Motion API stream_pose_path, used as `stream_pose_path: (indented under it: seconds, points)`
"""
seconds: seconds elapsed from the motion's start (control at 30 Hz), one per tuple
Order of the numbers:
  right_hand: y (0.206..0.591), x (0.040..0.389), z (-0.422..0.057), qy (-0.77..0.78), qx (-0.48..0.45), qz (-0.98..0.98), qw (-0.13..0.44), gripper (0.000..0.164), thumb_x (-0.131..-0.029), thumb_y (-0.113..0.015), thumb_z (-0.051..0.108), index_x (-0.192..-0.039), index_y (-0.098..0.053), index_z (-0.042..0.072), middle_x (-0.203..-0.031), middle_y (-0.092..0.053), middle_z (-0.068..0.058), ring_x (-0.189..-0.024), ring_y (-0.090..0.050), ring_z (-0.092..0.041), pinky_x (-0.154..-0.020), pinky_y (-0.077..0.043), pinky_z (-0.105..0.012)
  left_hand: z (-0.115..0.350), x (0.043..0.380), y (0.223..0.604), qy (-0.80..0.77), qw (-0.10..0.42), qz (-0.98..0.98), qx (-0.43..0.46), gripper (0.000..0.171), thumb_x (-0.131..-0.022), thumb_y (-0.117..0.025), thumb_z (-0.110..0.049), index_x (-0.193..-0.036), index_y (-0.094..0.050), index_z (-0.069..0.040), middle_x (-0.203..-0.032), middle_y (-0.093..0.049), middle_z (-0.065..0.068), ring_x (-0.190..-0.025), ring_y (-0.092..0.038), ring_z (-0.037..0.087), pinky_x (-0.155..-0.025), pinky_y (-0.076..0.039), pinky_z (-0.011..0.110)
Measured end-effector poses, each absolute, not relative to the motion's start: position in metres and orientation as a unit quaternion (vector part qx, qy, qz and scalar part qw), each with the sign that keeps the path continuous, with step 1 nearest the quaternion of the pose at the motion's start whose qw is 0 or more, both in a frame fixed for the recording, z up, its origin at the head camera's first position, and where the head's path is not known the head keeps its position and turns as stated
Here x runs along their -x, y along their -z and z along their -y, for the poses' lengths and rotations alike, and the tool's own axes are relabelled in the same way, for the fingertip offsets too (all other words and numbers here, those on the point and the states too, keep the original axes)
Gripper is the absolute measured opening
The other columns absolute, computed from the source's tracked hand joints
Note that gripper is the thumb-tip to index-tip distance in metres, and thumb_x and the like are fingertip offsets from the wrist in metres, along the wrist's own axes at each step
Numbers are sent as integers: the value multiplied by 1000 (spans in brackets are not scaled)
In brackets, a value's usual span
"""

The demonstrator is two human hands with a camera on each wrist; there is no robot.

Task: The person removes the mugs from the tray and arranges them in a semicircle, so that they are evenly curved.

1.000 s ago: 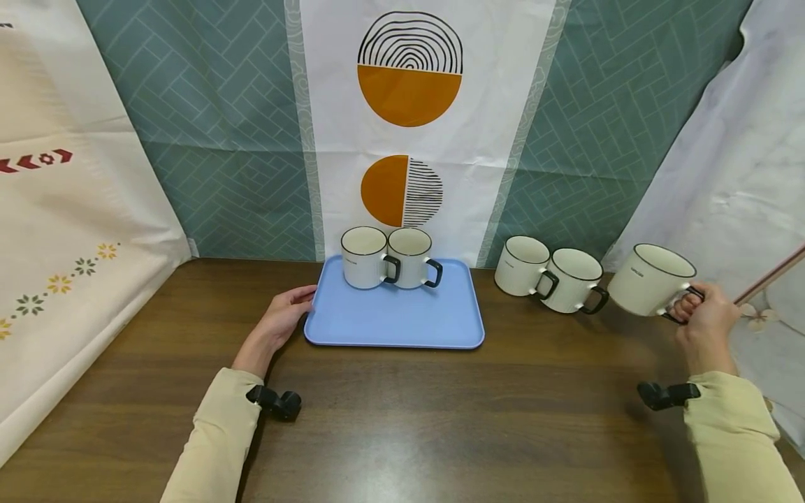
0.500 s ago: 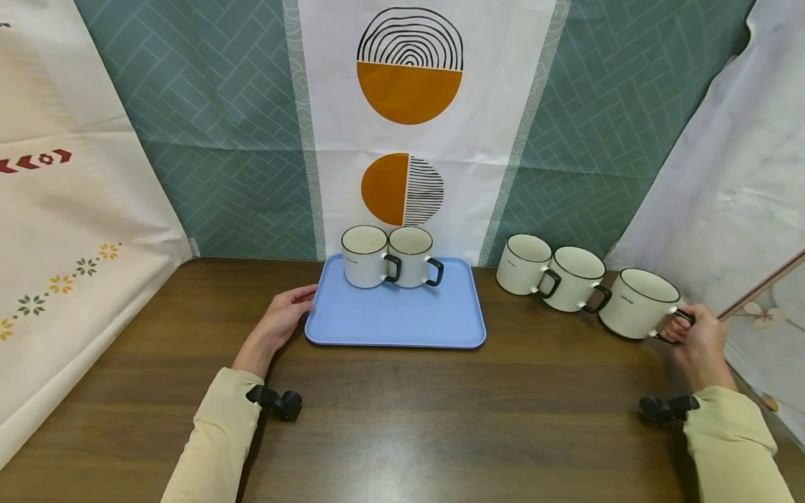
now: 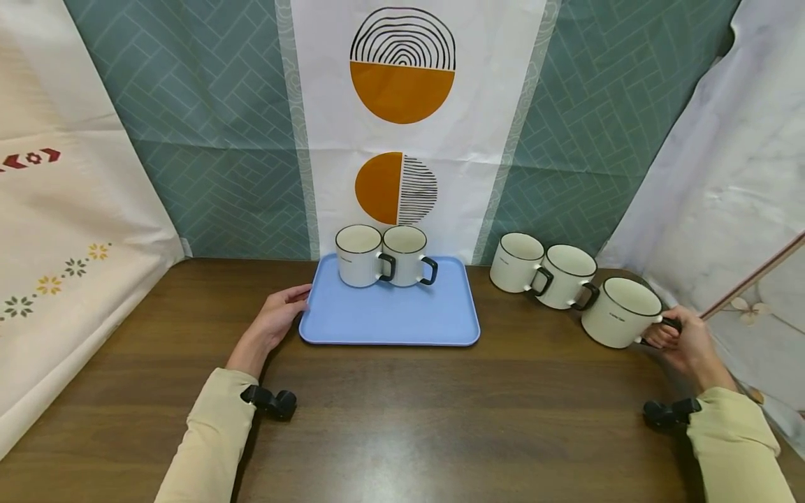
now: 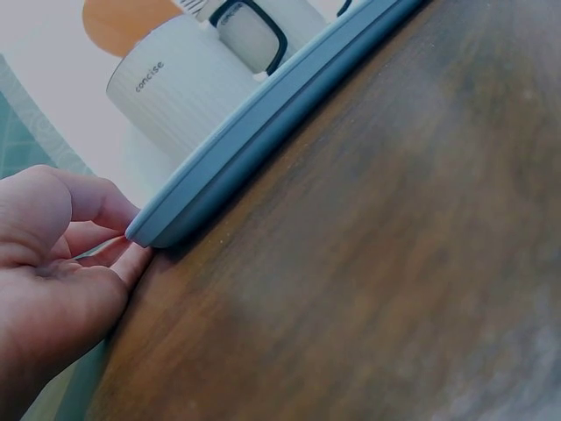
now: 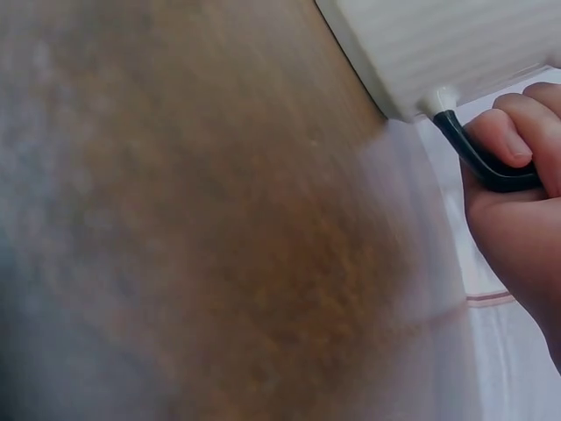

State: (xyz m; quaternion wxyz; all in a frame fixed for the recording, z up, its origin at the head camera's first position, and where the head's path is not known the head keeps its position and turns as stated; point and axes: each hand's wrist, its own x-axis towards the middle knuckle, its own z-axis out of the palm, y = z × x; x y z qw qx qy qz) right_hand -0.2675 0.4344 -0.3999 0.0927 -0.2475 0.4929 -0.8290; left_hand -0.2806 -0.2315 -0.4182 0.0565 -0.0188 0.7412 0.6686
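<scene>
A blue tray (image 3: 390, 321) lies on the wooden table, with two white black-rimmed mugs (image 3: 358, 258) side by side at its back left. My left hand (image 3: 277, 318) pinches the tray's left edge; in the left wrist view its fingers (image 4: 105, 206) meet at the rim. On the right, my right hand (image 3: 685, 339) grips the black handle of another white mug (image 3: 619, 318). That mug stands upright, its base right at the tabletop in the right wrist view. Fingers curl round the black handle (image 5: 486, 167) there.
Two more white mugs, one at the back (image 3: 516, 265) and one nearer the held mug (image 3: 566, 279), stand right of the tray. Patterned cloths hang behind and at both sides. Brown table (image 3: 402, 419) spreads in front of the tray.
My right hand has lowered the mug and brought it left and nearer, down to the tabletop. My left hand stays at the tray, and the other mugs have not moved.
</scene>
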Motion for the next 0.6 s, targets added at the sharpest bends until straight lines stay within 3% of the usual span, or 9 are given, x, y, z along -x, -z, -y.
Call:
stream_pose_path:
  seconds: [0.33,0.6]
  points:
    - [398,271,-429,824,269,-481,131,38,-96,-6,0,-58,-11,4,-50,-6,-6,-45,-6,-21,-49,-4,-32,230,280,415,-670,58,-740,20,51,-96,-40,7,-146,-28,11,-147,-31,30,-134,-31,34,-112,-25,43]
    - [397,275,-419,814,277,-485,161,36,-93,-6,-1,-58,-11,4,-49,-5,-5,-43,-5,-19,-49,-4,-32,230,279,415,-671,64,-739,27,51,-97,-40,6,-147,-28,10,-147,-31,29,-135,-31,34,-112,-25,43]
